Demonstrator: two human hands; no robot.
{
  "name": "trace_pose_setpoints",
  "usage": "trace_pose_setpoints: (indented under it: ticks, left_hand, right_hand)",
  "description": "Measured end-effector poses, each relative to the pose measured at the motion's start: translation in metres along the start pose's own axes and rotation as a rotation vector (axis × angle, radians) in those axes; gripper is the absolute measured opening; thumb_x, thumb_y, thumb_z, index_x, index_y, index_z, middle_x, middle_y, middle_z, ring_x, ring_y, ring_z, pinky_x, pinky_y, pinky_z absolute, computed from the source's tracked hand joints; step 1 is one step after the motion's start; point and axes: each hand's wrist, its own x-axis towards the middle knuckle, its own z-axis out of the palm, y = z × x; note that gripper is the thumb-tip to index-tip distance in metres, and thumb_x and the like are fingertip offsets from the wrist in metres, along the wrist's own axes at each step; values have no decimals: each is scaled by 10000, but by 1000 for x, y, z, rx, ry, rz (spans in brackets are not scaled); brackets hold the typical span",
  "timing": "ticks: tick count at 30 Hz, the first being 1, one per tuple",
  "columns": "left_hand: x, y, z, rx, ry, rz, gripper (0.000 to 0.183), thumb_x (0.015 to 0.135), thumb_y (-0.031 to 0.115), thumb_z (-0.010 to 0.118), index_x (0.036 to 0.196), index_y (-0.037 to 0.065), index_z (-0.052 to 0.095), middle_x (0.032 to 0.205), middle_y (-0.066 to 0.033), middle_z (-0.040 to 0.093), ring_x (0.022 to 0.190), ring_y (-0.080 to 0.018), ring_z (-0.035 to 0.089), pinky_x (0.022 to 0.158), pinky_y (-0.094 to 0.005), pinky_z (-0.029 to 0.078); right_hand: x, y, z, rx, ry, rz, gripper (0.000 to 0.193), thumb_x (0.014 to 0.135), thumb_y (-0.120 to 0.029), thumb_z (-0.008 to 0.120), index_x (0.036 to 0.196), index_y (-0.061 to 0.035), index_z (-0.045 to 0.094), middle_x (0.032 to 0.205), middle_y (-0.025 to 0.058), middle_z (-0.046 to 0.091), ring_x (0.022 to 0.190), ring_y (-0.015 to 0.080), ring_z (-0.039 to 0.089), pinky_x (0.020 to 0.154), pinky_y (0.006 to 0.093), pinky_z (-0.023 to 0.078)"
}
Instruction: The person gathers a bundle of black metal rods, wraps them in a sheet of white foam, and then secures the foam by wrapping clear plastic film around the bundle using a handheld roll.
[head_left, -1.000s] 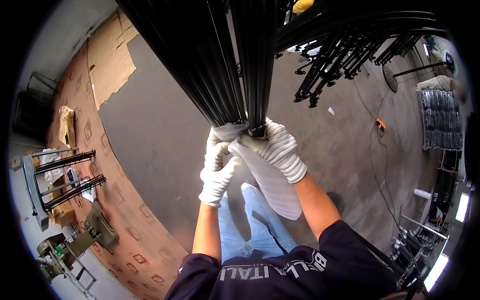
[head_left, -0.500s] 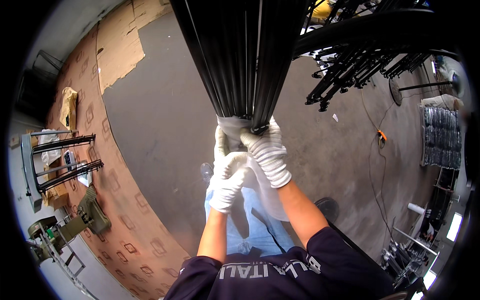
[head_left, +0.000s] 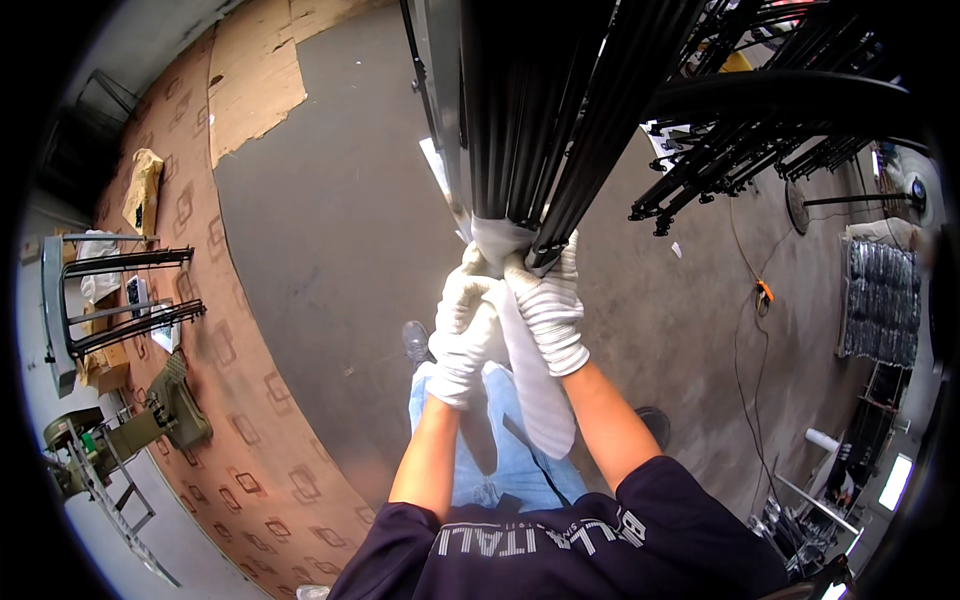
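Note:
A bundle of long black rods (head_left: 540,130) comes down from the top centre toward me. Its near end is covered by whitish wrapping film (head_left: 500,238), and a long strip of this film hangs between my forearms. My left hand (head_left: 463,325), in a white knit glove, has its fingers curled around the film just below the rod ends. Gloved the same way, my right hand (head_left: 548,310) presses against the wrapped end from the right, its fingers closed on film and rod tips. Part of the fingertips is hidden by the film.
A curved black bar (head_left: 780,95) and racks of black metal parts (head_left: 720,160) stand at the upper right. An orange connector (head_left: 764,291) with cables lies on the floor. To the left are a patterned floor covering (head_left: 235,420) and a grey metal frame (head_left: 58,315).
The bundle and both hands have shifted slightly right in view. The hanging film now looks narrower and straighter. A grey upright and white strip now show left of the bundle.

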Motion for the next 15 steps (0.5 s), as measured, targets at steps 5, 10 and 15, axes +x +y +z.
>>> trace_pose_setpoints:
  ticks: [5,10,15]
  left_hand:
    - [9,-1,-8,-131,-23,-136,187,795,34,555,982,28,545,1218,-103,478,1116,-171,441,946,-287,325]
    - [12,19,-16,-299,174,-187,326,816,80,575,1118,43,458,1152,-78,494,1078,-170,463,934,-311,365]
    - [-48,63,-19,195,284,-40,702,746,305,676,1281,34,310,1272,-107,376,1224,-237,320,1042,-362,211]
  right_hand:
    - [-1,9,3,-52,85,66,501,750,-146,640,1138,4,362,793,-11,572,660,112,548,852,261,431]
    - [-2,19,0,-249,34,-192,492,756,-81,607,1174,-58,348,745,-11,562,662,111,534,716,269,468]
    - [5,28,11,-24,32,-63,561,711,-75,623,1190,-128,337,836,62,574,688,222,575,636,353,477]
